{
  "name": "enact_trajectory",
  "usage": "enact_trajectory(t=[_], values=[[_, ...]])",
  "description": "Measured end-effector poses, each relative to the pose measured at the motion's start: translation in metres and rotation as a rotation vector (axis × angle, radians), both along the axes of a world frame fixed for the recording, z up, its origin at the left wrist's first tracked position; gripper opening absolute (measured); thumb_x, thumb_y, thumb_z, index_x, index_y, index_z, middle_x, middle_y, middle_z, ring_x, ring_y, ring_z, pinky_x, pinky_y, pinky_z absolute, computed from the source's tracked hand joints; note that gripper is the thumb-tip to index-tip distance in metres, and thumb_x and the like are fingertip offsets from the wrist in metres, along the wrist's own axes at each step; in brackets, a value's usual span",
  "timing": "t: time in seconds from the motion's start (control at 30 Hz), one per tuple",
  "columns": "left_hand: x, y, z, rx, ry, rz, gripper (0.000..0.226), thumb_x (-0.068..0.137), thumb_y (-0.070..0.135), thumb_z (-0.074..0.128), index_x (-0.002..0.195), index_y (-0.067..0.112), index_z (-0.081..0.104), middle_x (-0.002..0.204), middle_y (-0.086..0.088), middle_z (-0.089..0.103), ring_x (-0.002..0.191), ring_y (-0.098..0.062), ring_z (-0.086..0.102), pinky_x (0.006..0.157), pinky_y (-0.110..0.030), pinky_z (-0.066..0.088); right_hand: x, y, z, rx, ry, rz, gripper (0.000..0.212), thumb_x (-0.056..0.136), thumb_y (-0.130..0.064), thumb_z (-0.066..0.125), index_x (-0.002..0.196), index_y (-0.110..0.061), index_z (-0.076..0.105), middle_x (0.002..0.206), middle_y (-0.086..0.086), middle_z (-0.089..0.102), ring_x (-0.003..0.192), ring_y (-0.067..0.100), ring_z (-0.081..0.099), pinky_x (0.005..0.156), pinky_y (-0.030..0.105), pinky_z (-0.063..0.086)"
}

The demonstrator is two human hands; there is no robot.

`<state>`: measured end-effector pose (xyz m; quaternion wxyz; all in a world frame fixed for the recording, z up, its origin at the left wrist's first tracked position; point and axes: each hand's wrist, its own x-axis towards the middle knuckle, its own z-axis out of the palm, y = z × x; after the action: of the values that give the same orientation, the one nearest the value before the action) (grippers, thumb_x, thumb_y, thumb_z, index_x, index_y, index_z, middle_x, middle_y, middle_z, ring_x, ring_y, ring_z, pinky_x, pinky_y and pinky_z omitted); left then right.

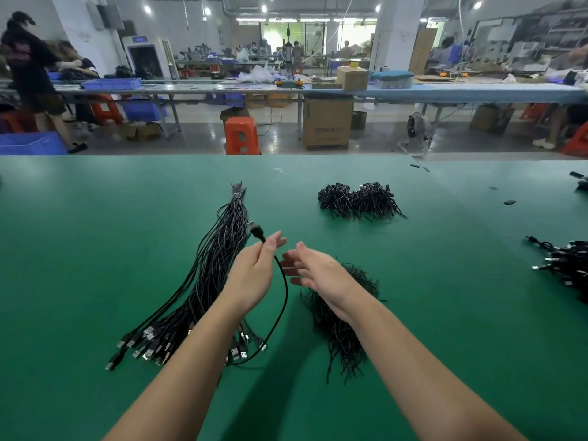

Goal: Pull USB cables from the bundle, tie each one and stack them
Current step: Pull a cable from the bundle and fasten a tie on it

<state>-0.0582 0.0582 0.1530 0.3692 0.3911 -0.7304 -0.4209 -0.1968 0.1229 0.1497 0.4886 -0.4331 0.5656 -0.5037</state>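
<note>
Black cable [284, 300] in left hand [254, 275], plug pointing away.

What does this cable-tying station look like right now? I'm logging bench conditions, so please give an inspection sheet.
Surface: green matte table, flat.
Job's things: long bundle of black USB cables, bound at its far end; heap of thin black twist ties; stack of tied black cables further back.
Clutter: small dark bits at far right.
Grippers: left hand pinches one black cable; right hand open, empty.
Cables: another black cable pile at right edge.
Surroundings: orange plastic stool, cardboard box, floor fan, workers at far benches.
</note>
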Motion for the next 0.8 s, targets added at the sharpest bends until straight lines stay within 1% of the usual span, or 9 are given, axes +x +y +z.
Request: enact_trajectory(t=[0.07, 0.13, 0.2, 0.23, 0.33, 0.43, 0.5, 0.67, 0.8], values=[[0.000, 0.000, -0.002, 0.081, 0.101, -0.035, 0.039, 0.108, 0.026, 0.035, 0.137, 0.015, 0.059, 0.126, 0.008, 0.067, 0.120, -0.001, 0.059, 0.106, -0.021, 0.040, 0.006, 0.000, 0.000, 0.000, 0.027, 0.061, 0.032, 0.108, -0.039, 0.039, 0.103, -0.024, 0.068, 0.101, 0.000, 0.075, 0.098, 0.015, 0.071, 0.093, 0.031, 0.055], [0.001, 0.002, -0.005, 0.154, 0.166, -0.094, 0.038, 0.108, 0.023, 0.035, 0.136, 0.014, 0.060, 0.126, 0.007, 0.068, 0.117, 0.000, 0.061, 0.101, -0.016, 0.045, 0.012, 0.000, -0.002, -0.023, 0.001, 0.099, 0.033, 0.108, -0.033, 0.042, 0.089, -0.019, 0.065, 0.082, 0.001, 0.066, 0.072, 0.016, 0.067, 0.074, 0.029, 0.057], [0.002, 0.003, -0.009, 0.201, 0.168, -0.138, 0.037, 0.108, 0.024, 0.035, 0.131, 0.020, 0.063, 0.126, 0.007, 0.068, 0.117, 0.000, 0.061, 0.102, -0.017, 0.046, 0.014, 0.000, -0.006, -0.056, 0.017, 0.101, 0.033, 0.108, -0.029, 0.042, 0.080, -0.015, 0.051, 0.065, -0.006, 0.046, 0.052, 0.009, 0.045, 0.053, 0.024, 0.041], [0.004, 0.002, -0.010, 0.213, 0.144, -0.148, 0.037, 0.108, 0.025, 0.034, 0.127, 0.025, 0.065, 0.125, 0.007, 0.069, 0.118, -0.004, 0.062, 0.105, -0.023, 0.046, 0.014, 0.000, -0.008, -0.066, 0.034, 0.105, 0.031, 0.108, -0.029, 0.041, 0.082, -0.015, 0.048, 0.061, -0.012, 0.039, 0.049, 0.006, 0.035, 0.049, 0.022, 0.031], [0.009, -0.001, -0.013, 0.216, 0.064, -0.157, 0.039, 0.108, 0.026, 0.030, 0.122, 0.033, 0.066, 0.123, -0.007, 0.069, 0.118, -0.017, 0.062, 0.110, -0.036, 0.043, 0.014, 0.001, -0.015, -0.069, 0.056, 0.123, 0.029, 0.109, -0.032, 0.040, 0.087, -0.015, 0.049, 0.056, -0.018, 0.035, 0.048, 0.003, 0.026, 0.045, 0.018, 0.023], [0.009, 0.003, -0.014, 0.222, 0.051, -0.177, 0.040, 0.108, 0.025, 0.029, 0.122, 0.033, 0.065, 0.121, 0.006, 0.071, 0.115, -0.005, 0.062, 0.109, -0.031, 0.043, 0.015, 0.003, -0.019, -0.042, 0.035, 0.121, 0.032, 0.108, -0.036, 0.039, 0.085, -0.018, 0.053, 0.056, -0.017, 0.034, 0.048, 0.004, 0.026, 0.045, 0.017, 0.023], [0.006, 0.008, -0.014, 0.251, 0.091, -0.175, 0.040, 0.108, 0.024, 0.029, 0.118, 0.030, 0.067, 0.118, 0.009, 0.072, 0.113, -0.004, 0.064, 0.104, -0.028, 0.045, 0.018, 0.005, -0.021, -0.011, -0.035, 0.117, 0.033, 0.108, -0.038, 0.039, 0.085, -0.017, 0.051, 0.057, -0.013, 0.033, 0.047, 0.006, 0.024, 0.043, 0.018, 0.022], [-0.003, 0.013, -0.013, 0.457, 0.417, -0.105, 0.048, 0.109, 0.022, 0.022, 0.117, 0.000, 0.064, 0.107, -0.014, 0.075, 0.104, -0.027, 0.071, 0.088, -0.034, 0.058, 0.031, 0.013, -0.035, 0.094, -0.409, 0.134, 0.037, 0.106, -0.039, 0.043, 0.076, -0.018, 0.046, 0.055, -0.007, 0.026, 0.042, 0.006, 0.017, 0.038, 0.018, 0.017], [-0.005, 0.009, -0.007, 0.637, 0.703, -0.112, 0.053, 0.108, 0.026, 0.019, 0.116, -0.006, 0.060, 0.110, -0.024, 0.071, 0.102, -0.034, 0.071, 0.078, -0.034, 0.061, 0.031, 0.019, -0.045, 0.133, -0.609, 0.208, 0.040, 0.105, -0.040, 0.044, 0.071, -0.020, 0.049, 0.057, -0.006, 0.022, 0.042, 0.006, 0.016, 0.038, 0.018, 0.016]])
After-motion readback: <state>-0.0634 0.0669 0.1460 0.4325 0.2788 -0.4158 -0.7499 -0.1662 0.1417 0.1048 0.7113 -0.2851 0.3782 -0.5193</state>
